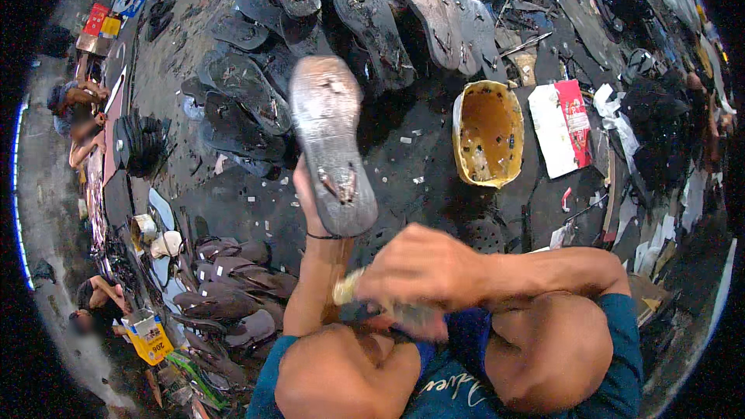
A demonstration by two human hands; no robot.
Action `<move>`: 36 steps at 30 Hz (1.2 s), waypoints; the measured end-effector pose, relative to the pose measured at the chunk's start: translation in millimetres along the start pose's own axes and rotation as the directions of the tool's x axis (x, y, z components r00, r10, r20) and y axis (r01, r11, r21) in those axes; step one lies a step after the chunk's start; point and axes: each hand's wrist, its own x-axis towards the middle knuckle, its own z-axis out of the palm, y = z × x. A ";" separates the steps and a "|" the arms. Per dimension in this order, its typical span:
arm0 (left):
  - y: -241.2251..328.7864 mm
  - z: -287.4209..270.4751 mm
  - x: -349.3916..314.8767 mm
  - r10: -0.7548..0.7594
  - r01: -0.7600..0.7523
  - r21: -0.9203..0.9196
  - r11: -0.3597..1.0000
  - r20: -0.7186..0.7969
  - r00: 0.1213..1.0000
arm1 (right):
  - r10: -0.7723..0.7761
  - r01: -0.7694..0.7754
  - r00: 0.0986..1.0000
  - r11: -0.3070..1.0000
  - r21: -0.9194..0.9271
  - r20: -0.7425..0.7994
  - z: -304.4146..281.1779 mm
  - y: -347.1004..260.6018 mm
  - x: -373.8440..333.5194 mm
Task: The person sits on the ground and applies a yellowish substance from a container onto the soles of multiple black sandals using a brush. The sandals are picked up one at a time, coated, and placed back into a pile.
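Observation:
A dark sandal sole (330,124) is held up by my left hand (303,186), which is mostly hidden behind it. The sole's face has a wet-looking sheen, and strap ends show near its lower end. Over my knees, my right hand (423,268) is closed and smeared by motion. A pale yellow end (349,285) sticks out beside its fingers; blur hides what kind of thing it is. To the right of the sole stands a cut-open tub (475,109), yellowish inside with dark specks.
Several dark sandals and soles (372,23) lie heaped at the far side; brown sandals (233,287) pile up at near left. A white and red card (560,130) lies right of the tub, near scraps. Two people (84,128) sit along the left edge, by a yellow box (147,337).

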 end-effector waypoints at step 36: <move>244.9 -239.9 52.4 0.493 -0.737 0.016 0.676 -0.753 0.436 | 0.842 -0.888 0.420 0.458 0.036 -0.337 -14.1 65.7 -65.4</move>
